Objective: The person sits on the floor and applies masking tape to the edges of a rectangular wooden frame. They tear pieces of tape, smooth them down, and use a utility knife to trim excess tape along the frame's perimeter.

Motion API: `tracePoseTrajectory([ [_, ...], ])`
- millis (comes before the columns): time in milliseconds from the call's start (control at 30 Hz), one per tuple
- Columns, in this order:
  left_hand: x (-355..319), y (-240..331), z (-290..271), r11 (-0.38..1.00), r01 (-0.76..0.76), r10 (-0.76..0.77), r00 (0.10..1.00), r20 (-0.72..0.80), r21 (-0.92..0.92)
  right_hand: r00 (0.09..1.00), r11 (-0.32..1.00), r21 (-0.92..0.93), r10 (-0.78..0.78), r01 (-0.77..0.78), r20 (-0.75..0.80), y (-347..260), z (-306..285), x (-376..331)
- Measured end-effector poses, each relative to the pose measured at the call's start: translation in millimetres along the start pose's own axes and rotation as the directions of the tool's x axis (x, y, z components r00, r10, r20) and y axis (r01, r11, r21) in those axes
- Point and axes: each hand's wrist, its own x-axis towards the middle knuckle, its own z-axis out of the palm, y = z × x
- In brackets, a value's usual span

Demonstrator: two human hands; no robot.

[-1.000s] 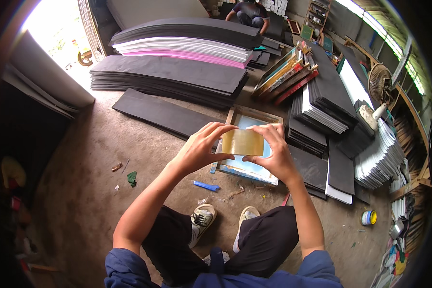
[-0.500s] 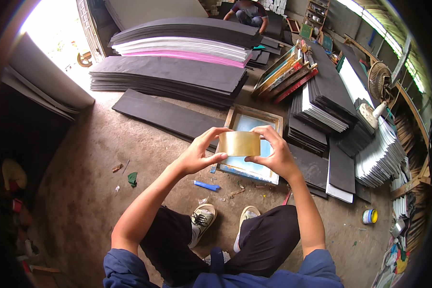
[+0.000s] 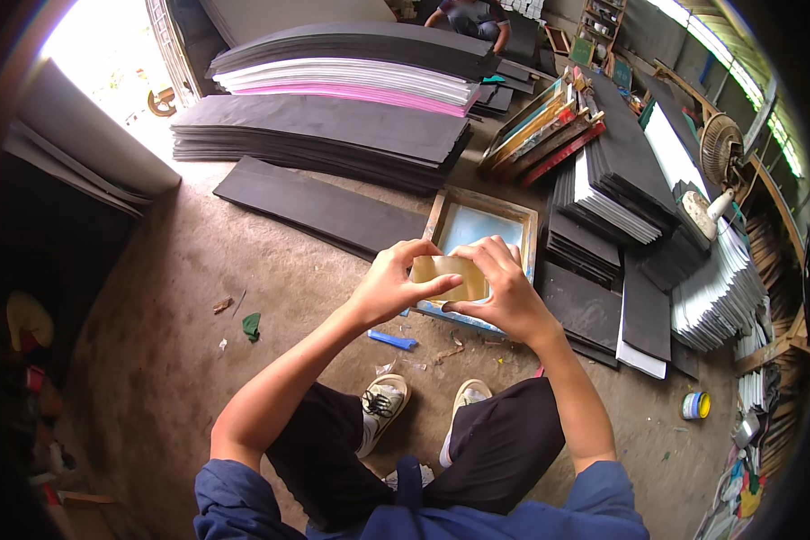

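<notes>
A wide roll of yellowish, see-through packing tape [image 3: 450,281] is held up in front of me, above the framed screen. My left hand [image 3: 394,286] curls round its left side, thumb across the front and fingers over the top edge. From the other side my right hand [image 3: 505,292] closes on the roll, its fingertips at the top and its thumb below. The fingers cover part of the roll. Beneath it, a wooden frame with a pale blue screen [image 3: 484,227] lies on the floor.
Stacks of black sheets [image 3: 319,126] lie ahead, more black sheets [image 3: 625,166] to the right. Several paint-stained frames [image 3: 544,126] lean beside them. A fan [image 3: 720,148], a yellow-and-blue can [image 3: 694,405] and a blue strip [image 3: 392,340] are around. Another person [image 3: 472,20] crouches at the back.
My right hand has shifted left across the front of the tape roll, bringing the hands closer together. My left thumb has moved up and over the roll's face. The view has shifted slightly.
</notes>
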Motion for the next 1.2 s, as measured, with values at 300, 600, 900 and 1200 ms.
tracePoseTrajectory([
  [300,-0.8,-2.0,1.5,0.991,0.127,-0.124,0.988,0.094,-0.033,0.999,0.998,-0.063,0.019,-0.016,0.043,-1.8,5.9,-2.3],
  [600,-4.5,-22.2,-1.1,0.965,0.09,-0.064,0.992,0.111,-0.246,0.99,0.961,0.247,0.105,-0.126,0.095,9.4,8.9,0.8],
  [900,-4.6,-12.1,-7.0,0.959,0.127,-0.101,0.988,0.114,-0.252,0.988,0.965,0.235,0.084,-0.112,0.128,15.0,9.0,0.3],
  [1200,-3.3,-12.1,-8.0,0.94,0.14,-0.075,0.975,0.21,-0.311,0.996,0.969,0.241,0.031,-0.05,0.08,19.5,8.9,-1.6],
])
